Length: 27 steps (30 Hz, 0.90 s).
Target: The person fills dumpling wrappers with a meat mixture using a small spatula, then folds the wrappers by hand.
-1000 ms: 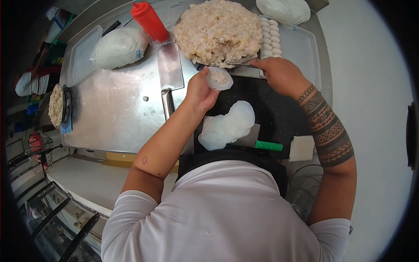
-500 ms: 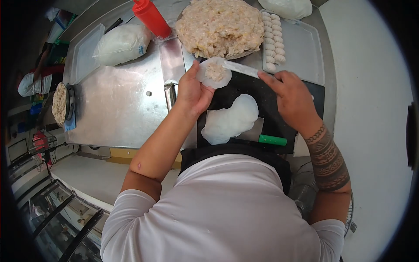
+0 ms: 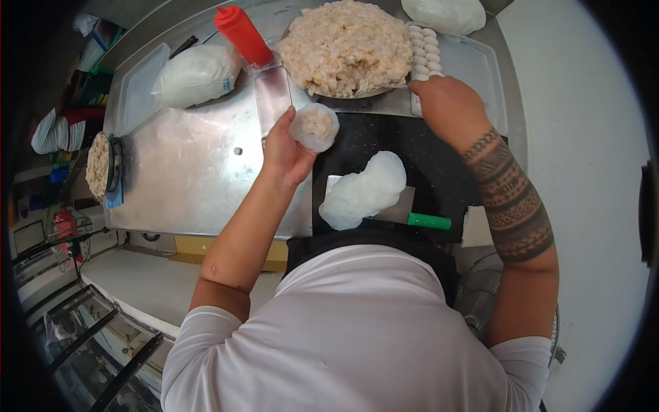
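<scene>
At a steel worktop (image 3: pixel 185 172), the left hand (image 3: pixel 283 152) cups a thin round white dough wrapper (image 3: pixel 314 128) dabbed with pale filling, above the left edge of the black cutting board (image 3: pixel 439 178). Soft, limp and tearable, it seems best supported from beneath. Further right, the right hand (image 3: pixel 447 103) rests by the heaped filling pan (image 3: pixel 347 44), grip unclear.

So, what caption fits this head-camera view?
A person's left hand cups a filled wrapper; right hand rests by the filling, beside a tray.
</scene>
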Available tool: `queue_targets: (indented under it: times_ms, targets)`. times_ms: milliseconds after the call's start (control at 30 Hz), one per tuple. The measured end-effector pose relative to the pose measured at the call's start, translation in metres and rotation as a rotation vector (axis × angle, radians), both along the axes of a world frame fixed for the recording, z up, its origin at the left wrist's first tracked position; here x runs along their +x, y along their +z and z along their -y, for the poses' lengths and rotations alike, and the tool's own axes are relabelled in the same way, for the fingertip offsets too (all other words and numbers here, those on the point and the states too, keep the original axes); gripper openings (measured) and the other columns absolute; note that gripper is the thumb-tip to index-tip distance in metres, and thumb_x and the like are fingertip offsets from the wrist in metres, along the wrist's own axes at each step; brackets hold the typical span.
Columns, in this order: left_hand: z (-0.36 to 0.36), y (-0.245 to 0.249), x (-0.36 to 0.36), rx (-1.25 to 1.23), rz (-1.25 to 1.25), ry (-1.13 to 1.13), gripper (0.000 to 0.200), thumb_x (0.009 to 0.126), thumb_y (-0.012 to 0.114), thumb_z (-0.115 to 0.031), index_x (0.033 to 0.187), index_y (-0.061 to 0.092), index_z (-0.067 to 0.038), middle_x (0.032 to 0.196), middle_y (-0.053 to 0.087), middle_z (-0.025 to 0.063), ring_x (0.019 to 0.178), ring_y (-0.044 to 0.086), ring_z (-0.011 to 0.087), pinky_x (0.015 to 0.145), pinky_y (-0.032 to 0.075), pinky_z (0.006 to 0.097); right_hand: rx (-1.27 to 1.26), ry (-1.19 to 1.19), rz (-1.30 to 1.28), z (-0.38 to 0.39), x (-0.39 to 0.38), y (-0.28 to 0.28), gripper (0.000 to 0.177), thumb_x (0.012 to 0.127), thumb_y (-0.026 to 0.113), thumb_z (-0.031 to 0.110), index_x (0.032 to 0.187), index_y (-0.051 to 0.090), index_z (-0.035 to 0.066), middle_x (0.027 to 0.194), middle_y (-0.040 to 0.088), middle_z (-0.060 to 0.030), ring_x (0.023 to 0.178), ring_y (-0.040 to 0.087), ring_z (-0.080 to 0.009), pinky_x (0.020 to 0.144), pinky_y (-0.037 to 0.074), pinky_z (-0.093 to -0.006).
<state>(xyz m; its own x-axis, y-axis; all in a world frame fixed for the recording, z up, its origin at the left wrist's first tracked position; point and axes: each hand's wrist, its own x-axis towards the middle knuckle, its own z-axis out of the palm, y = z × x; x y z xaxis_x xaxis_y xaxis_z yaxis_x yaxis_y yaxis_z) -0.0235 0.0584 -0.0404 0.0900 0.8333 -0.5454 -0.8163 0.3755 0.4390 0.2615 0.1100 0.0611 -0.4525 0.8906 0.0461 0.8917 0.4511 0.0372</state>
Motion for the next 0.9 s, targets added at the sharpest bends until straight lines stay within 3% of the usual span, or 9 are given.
queue_targets:
  times_ms: [100, 167, 300, 400, 467, 500, 633, 833, 900]
  targets:
    - [0.004, -0.003, 0.007, -0.014, 0.049, -0.057, 0.043, 0.111, 0.044, -0.032, 0.134, 0.052, 0.003, 0.135, 0.062, 0.0185, 0.127, 0.062, 0.0316, 0.114, 0.046, 0.0479, -0.007, -0.006, 0.079, -0.016, -0.011, -0.016, 0.020, 0.092, 0.057, 0.012, 0.099, 0.076, 0.009, 0.093, 0.075, -0.0142, 0.089, 0.074, -0.0345, 0.075, 0.060, -0.0460]
    - [0.004, -0.004, 0.014, -0.029, 0.033, -0.044, 0.038, 0.110, 0.048, -0.029, 0.132, 0.053, 0.002, 0.131, 0.063, 0.0175, 0.124, 0.063, 0.0310, 0.113, 0.047, 0.0470, -0.093, 0.065, 0.098, -0.024, -0.014, -0.025, 0.027, 0.092, 0.056, 0.008, 0.113, 0.074, 0.010, 0.096, 0.074, -0.0150, 0.091, 0.072, -0.0353, 0.077, 0.059, -0.0483]
    - [0.004, 0.001, 0.020, -0.108, 0.019, -0.005, 0.036, 0.109, 0.050, -0.026, 0.132, 0.052, 0.002, 0.130, 0.063, 0.0169, 0.124, 0.063, 0.0304, 0.113, 0.048, 0.0467, -0.212, 0.052, 0.141, -0.023, -0.005, -0.015, 0.031, 0.092, 0.056, 0.007, 0.117, 0.074, 0.011, 0.097, 0.073, -0.0170, 0.094, 0.072, -0.0353, 0.080, 0.059, -0.0473]
    - [0.001, -0.003, 0.022, -0.091, 0.010, -0.021, 0.037, 0.109, 0.051, -0.026, 0.132, 0.052, 0.003, 0.130, 0.062, 0.0175, 0.125, 0.062, 0.0304, 0.113, 0.048, 0.0472, -0.113, 0.205, -0.037, -0.023, 0.018, -0.007, 0.040, 0.091, 0.053, 0.001, 0.126, 0.072, 0.011, 0.097, 0.072, -0.0186, 0.094, 0.070, -0.0351, 0.083, 0.057, -0.0450]
    - [-0.002, -0.004, 0.024, -0.073, 0.013, -0.018, 0.043, 0.111, 0.046, -0.029, 0.137, 0.048, 0.006, 0.136, 0.060, 0.0211, 0.128, 0.061, 0.0340, 0.112, 0.049, 0.0498, -0.440, 0.120, -0.246, -0.018, 0.019, 0.009, 0.045, 0.092, 0.054, 0.002, 0.131, 0.071, 0.017, 0.103, 0.073, -0.0161, 0.095, 0.069, -0.0360, 0.087, 0.056, -0.0460]
    - [-0.003, -0.005, 0.026, -0.077, 0.013, -0.013, 0.043, 0.111, 0.046, -0.029, 0.137, 0.048, 0.006, 0.136, 0.060, 0.0211, 0.128, 0.061, 0.0340, 0.112, 0.049, 0.0498, -0.446, 0.124, -0.245, -0.011, 0.017, 0.009, 0.045, 0.092, 0.054, 0.002, 0.131, 0.071, 0.017, 0.103, 0.073, -0.0161, 0.095, 0.069, -0.0360, 0.087, 0.056, -0.0460]
    - [-0.009, -0.011, 0.030, -0.009, 0.179, -0.058, 0.044, 0.111, 0.044, -0.029, 0.137, 0.047, 0.006, 0.135, 0.059, 0.0213, 0.128, 0.060, 0.0341, 0.113, 0.048, 0.0501, -0.305, 0.278, -0.413, 0.017, 0.010, -0.012, 0.049, 0.090, 0.054, -0.003, 0.133, 0.069, 0.015, 0.101, 0.070, -0.0160, 0.092, 0.067, -0.0358, 0.085, 0.056, -0.0453]
    - [-0.025, -0.017, 0.050, -0.089, 0.128, -0.025, 0.046, 0.111, 0.043, -0.029, 0.142, 0.042, 0.005, 0.144, 0.053, 0.0235, 0.133, 0.055, 0.0361, 0.115, 0.044, 0.0541, -0.119, 0.073, -0.172, -0.001, 0.013, -0.029, 0.043, 0.092, 0.055, 0.003, 0.129, 0.071, 0.018, 0.105, 0.071, -0.0134, 0.097, 0.069, -0.0339, 0.085, 0.057, -0.0448]
    - [-0.034, -0.023, 0.061, -0.108, 0.109, -0.021, 0.050, 0.111, 0.041, -0.030, 0.146, 0.039, 0.006, 0.148, 0.051, 0.0246, 0.136, 0.053, 0.0375, 0.117, 0.042, 0.0553, -0.125, 0.090, -0.073, -0.022, 0.014, -0.037, 0.044, 0.091, 0.056, 0.003, 0.129, 0.071, 0.016, 0.098, 0.070, -0.0144, 0.094, 0.067, -0.0354, 0.083, 0.054, -0.0463]
